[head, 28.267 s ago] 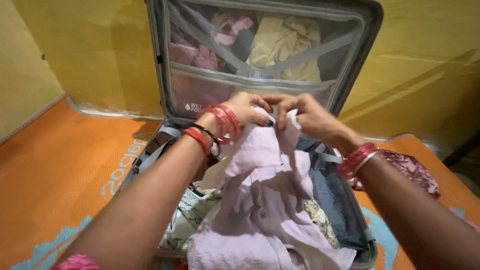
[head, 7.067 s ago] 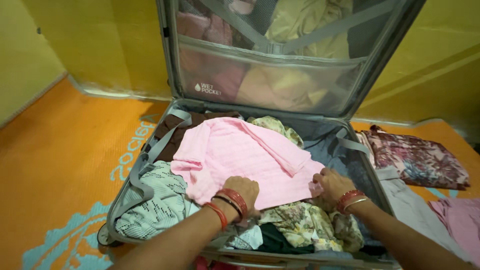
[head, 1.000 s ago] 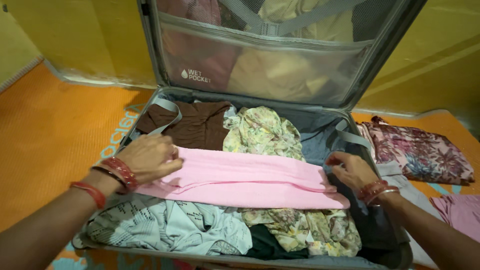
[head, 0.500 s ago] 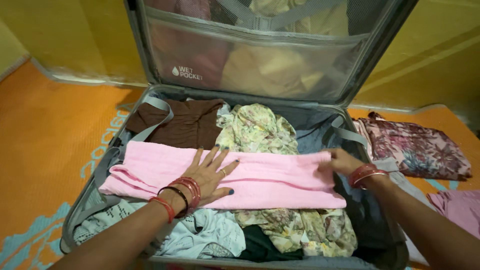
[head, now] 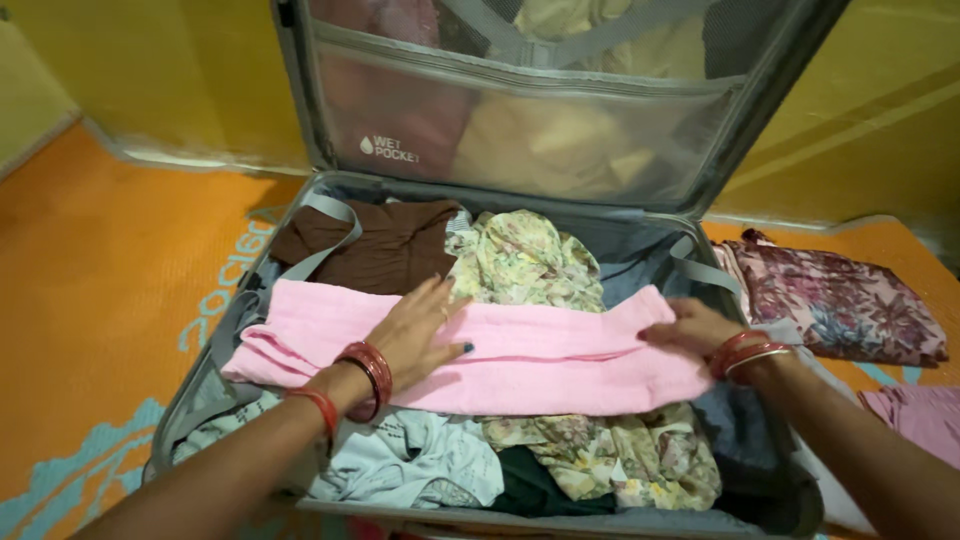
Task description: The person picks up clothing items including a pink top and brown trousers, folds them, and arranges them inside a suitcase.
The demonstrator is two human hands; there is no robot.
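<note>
- Grey suitcase [head: 250,300]: lies open on orange mat [head: 90,270], full of loose clothes.
- Pink cloth [head: 560,355]: folded into a long band across the clothes. Looks soft, light, floppy; likely sags unless taken at both ends.
- Left hand [head: 415,335]: fingers spread flat, pressing the band's middle.
- Right hand [head: 695,325]: fingers curled at its right end; actual pinch not discernible.

Left hand [head: 418,335] flat (fingers spread); right hand [head: 690,326] flat.

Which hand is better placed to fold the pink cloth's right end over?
Right, probably. The right hand already rests at the right end of the pink cloth; the left hand lies flat left of its middle.
</note>
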